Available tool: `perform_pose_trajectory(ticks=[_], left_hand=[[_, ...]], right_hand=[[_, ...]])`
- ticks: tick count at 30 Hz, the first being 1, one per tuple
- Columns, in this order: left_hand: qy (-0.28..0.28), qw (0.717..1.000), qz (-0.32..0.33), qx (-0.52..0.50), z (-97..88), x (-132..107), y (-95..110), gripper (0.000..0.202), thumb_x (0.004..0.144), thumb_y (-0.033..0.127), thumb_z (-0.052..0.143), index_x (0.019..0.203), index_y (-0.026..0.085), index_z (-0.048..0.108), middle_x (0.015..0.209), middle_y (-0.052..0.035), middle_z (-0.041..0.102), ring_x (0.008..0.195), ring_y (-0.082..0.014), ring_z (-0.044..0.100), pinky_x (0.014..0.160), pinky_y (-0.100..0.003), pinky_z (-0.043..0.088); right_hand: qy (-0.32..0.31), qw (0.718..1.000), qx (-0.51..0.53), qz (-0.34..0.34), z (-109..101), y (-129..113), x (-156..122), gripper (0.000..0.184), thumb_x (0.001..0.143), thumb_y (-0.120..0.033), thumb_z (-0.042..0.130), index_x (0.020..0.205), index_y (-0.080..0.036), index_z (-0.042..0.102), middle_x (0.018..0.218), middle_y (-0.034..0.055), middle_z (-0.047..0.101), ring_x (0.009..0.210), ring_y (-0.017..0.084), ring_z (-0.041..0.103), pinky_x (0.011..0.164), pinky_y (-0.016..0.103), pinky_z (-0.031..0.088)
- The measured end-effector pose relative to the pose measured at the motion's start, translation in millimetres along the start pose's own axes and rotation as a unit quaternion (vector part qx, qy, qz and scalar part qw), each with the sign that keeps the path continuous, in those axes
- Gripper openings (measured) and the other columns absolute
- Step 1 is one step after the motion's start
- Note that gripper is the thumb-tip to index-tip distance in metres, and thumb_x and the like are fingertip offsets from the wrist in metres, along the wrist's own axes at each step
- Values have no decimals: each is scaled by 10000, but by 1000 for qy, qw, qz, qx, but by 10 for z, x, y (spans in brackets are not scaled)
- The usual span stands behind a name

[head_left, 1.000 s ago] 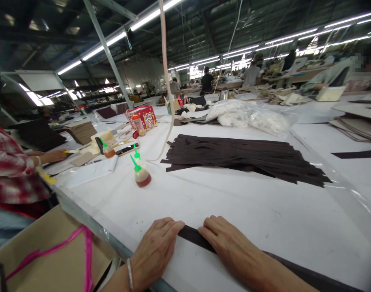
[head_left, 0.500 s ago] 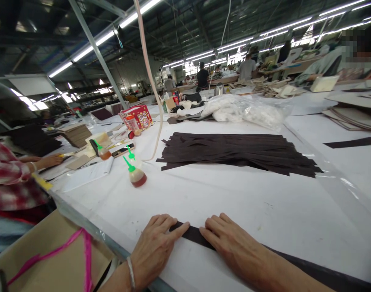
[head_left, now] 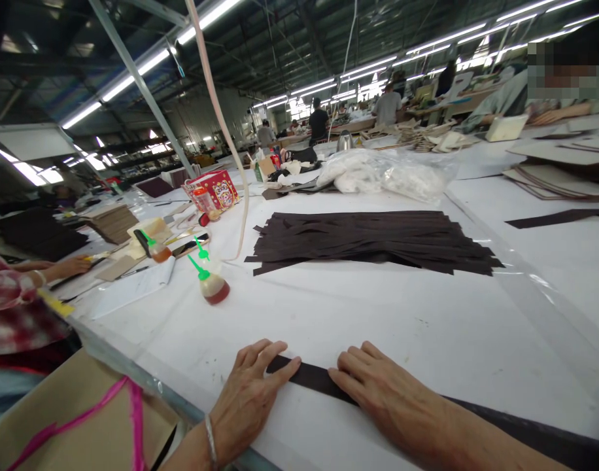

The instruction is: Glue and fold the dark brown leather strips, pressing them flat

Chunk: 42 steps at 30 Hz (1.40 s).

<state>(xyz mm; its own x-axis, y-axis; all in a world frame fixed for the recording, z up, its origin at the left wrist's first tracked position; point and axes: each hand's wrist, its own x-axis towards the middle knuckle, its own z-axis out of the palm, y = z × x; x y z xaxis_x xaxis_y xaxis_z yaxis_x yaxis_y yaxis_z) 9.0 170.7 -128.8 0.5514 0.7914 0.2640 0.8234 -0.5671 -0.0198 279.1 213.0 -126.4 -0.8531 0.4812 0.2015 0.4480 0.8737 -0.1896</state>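
Observation:
A long dark brown strip (head_left: 319,380) lies across the near part of the white table and runs off at the lower right. My left hand (head_left: 250,386), with a bracelet at its wrist, is at the strip's left end. Its thumb presses on the strip and its forefinger reaches past the far edge. To the right, my right hand (head_left: 378,379) has its fingers curled over the same strip, thumb along it. A short stretch of strip shows between the hands. Beyond them lies a pile of similar dark strips (head_left: 368,241).
Glue bottles with green nozzles, one nearest (head_left: 212,284), stand left of the pile. A hose (head_left: 244,190) hangs down to the white table (head_left: 329,311). Clear plastic bags (head_left: 382,173) lie behind. A co-worker's checked sleeve (head_left: 19,301) is at the left; stacked panels (head_left: 554,178) sit right.
My right hand has shifted slightly right along the strip, widening the gap between my hands. My left forefinger has lifted away from the thumb. The view has turned slightly right.

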Motion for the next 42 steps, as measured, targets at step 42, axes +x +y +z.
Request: perform_pose_trajectory(ticks=[42], left_hand=[[41, 986, 159, -15, 413, 625, 1051, 610, 793, 12, 400, 1389, 137, 413, 1025, -92, 589, 917, -213, 559, 812, -319, 548]], right_hand=[[-2, 993, -117, 17, -434, 221, -1235, 144, 935, -88, 431, 847, -142, 532, 812, 20, 493, 725, 162, 391, 712, 327, 286]])
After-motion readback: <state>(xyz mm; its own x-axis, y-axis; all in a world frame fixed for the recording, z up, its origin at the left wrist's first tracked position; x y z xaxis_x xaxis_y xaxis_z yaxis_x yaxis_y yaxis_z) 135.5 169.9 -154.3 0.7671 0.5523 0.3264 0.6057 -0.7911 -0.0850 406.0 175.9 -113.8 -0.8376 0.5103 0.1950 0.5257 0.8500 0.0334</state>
